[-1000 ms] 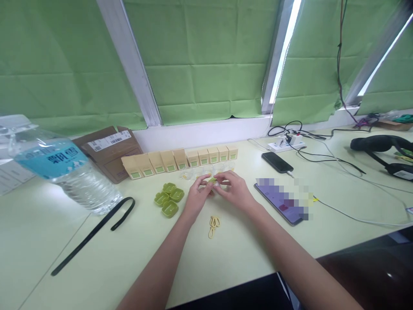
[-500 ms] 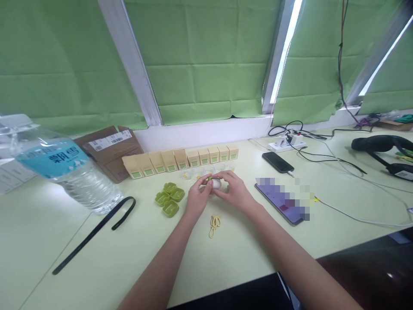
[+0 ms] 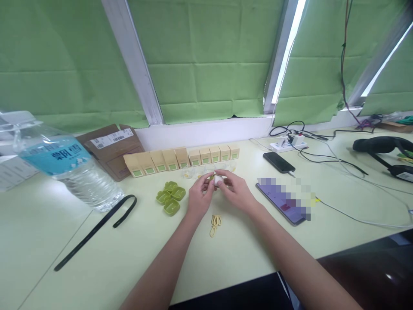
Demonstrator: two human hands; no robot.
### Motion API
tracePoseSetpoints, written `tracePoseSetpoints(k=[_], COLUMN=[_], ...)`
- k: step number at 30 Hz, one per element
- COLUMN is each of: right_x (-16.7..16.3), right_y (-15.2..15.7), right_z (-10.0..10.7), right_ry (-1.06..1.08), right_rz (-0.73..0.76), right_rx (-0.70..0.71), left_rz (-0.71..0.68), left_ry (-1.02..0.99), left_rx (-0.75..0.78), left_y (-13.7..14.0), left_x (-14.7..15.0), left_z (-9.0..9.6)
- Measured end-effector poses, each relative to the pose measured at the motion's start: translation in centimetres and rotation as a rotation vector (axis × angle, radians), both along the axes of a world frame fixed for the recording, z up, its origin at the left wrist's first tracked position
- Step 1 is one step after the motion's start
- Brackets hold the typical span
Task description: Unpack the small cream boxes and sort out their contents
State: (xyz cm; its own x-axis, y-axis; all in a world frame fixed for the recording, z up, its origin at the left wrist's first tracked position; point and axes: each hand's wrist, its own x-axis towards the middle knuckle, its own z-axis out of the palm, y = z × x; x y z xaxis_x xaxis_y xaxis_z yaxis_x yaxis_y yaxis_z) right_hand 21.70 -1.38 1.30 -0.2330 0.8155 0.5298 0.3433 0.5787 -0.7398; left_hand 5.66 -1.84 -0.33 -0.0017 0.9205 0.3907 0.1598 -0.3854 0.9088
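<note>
Between my two hands is a small rounded white piece with a green part (image 3: 218, 180); its exact kind is too small to make out. My left hand (image 3: 200, 193) has its fingers closed on the green side. From the right, my right hand (image 3: 237, 189) pinches the white side. Left of my hands lie several green square cups (image 3: 171, 206) with small tabs. A little cluster of pale yellow loops (image 3: 214, 224) rests on the table just below my hands. Behind my fingers stand clear domed pieces (image 3: 188, 173) with yellow spots inside.
A row of small tan boxes (image 3: 158, 162) stands at the back. To the left are a large water bottle (image 3: 77, 168), a cardboard box (image 3: 112, 150) and a black strap (image 3: 93, 232). Two phones (image 3: 280, 202), a power strip (image 3: 285, 145), cables and a black headset (image 3: 380, 146) lie right.
My fingers have shifted around the white and green piece, and more of the right thumb now lies over its front. The view has moved slightly; the other objects stay put.
</note>
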Motion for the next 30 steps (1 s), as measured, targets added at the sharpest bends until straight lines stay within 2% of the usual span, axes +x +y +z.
tracePoseSetpoints(k=[4, 9, 24, 30], right_x=[0.2, 0.2, 0.0, 0.0], right_y=[-0.1, 0.3, 0.4, 0.6], right_z=[0.2, -0.1, -0.3, -0.4], right_ry=[0.032, -0.031, -0.027, -0.022], right_rz=[-0.057, -0.117, -0.053, -0.014], right_rx=[-0.129, -0.118, -0.033, -0.021], left_rz=[0.042, 0.032, -0.023, -0.041], left_ry=[0.155, 0.223, 0.293, 0.409], left_rx=[0.111, 0.22, 0.168, 0.18], left_y=[-0.4, -0.7, -0.6, -0.7], left_x=[0.1, 0.3, -0.1, -0.4], left_z=[0.3, 0.6, 0.9, 1.1])
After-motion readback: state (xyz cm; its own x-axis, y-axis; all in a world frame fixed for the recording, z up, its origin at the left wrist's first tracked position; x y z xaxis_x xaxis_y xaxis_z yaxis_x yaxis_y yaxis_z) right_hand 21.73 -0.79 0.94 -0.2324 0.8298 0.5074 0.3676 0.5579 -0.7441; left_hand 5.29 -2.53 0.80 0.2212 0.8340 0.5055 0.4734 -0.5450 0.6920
